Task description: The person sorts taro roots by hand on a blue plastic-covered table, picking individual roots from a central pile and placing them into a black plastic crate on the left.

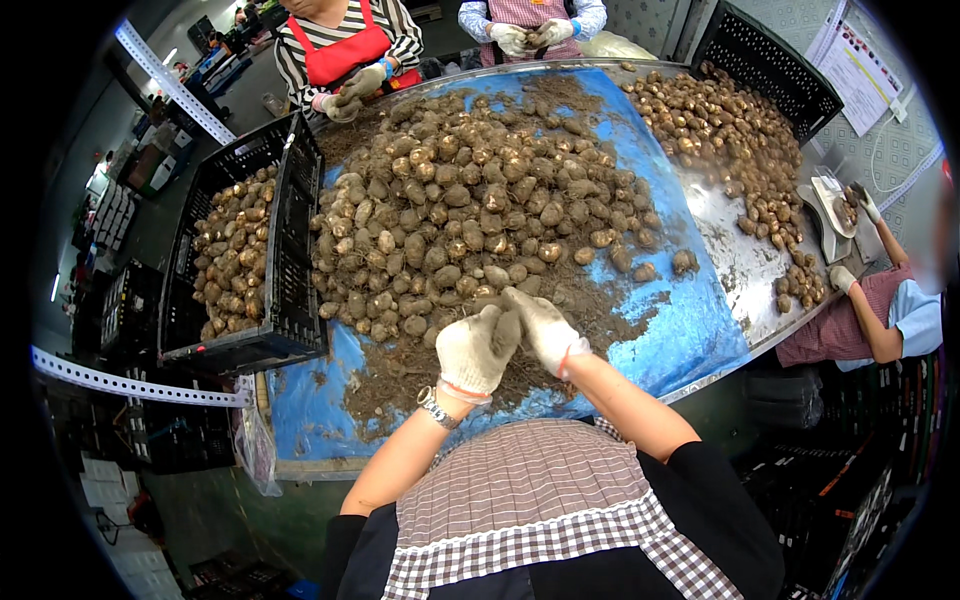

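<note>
My left hand (468, 352), in a white glove with a wristwatch behind its cuff, is closed round a brown, soil-covered taro corm (507, 333). From the other side my right hand (541, 331), gloved alike, closes its fingers against the same corm's upper end. Both hands are over loose soil (400, 380) at the near edge of a large heap of taro corms (480, 190). Many of these have hairy roots and pale cut ends. The heap lies on a blue sheet (690, 300) covering the table. My palms are partly hidden.
At left stands a black crate (285, 340) holding corms. Another pile (715, 120) spreads over bare metal at the right, beside a tipped black crate (770, 65). Two co-workers stand across the table; another, at right, works by a white scale (833, 220).
</note>
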Tool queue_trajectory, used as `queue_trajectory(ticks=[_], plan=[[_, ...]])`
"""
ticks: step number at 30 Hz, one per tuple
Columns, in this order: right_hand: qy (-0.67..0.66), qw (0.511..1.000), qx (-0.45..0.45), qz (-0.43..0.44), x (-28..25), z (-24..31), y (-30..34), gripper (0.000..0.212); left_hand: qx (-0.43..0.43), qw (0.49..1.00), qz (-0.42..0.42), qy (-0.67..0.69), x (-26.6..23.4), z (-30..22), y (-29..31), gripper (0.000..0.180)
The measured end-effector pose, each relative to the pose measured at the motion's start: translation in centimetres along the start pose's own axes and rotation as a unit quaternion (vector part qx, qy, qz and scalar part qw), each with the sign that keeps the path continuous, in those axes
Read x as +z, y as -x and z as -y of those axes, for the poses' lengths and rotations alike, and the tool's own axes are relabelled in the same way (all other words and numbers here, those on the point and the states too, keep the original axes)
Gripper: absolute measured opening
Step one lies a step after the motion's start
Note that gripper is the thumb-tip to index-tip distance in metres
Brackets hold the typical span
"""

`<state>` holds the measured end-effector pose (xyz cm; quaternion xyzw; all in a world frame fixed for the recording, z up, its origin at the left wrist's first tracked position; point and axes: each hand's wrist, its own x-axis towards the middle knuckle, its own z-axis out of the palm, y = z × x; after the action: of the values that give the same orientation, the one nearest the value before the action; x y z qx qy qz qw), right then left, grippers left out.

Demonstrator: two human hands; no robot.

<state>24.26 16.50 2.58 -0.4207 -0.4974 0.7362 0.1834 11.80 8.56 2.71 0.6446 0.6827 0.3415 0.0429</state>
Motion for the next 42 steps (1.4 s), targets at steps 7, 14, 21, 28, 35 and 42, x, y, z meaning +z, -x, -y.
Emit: queue_trajectory(ticks=[7,14,21,28,35,42], plan=[[0.295,0.891,-0.328,-0.103,0.1,-1.5,-0.5,0.045,-0.083,0.986,-0.007,0.146,2.1,2.0,1.1,0.026],[0.25,0.901,-0.339,-0.103,-0.1,-2.5,-1.1,0.038,-0.338,0.86,0.116,0.363,2.3,2.3,0.4,0.022],[-0.078,0.995,-0.02,-0.055,-0.3,-4.0,-1.6,0.041,0.035,0.999,-0.02,-0.013,1.4,1.0,0.2,0.015],[0.373,0.766,-0.505,-0.136,-1.9,-2.3,-0.6,0.037,-0.383,0.772,0.153,0.483,3.1,3.6,-0.5,0.037],[-0.043,0.975,-0.206,-0.075,-2.7,-3.7,-1.4,0.047,-0.346,0.829,0.018,0.439,3.2,2.8,0.2,0.029],[-0.226,0.949,-0.041,-0.218,-17.1,-8.5,-3.3,0.04,-0.142,0.98,0.024,0.138,3.7,3.4,2.1,0.034]])
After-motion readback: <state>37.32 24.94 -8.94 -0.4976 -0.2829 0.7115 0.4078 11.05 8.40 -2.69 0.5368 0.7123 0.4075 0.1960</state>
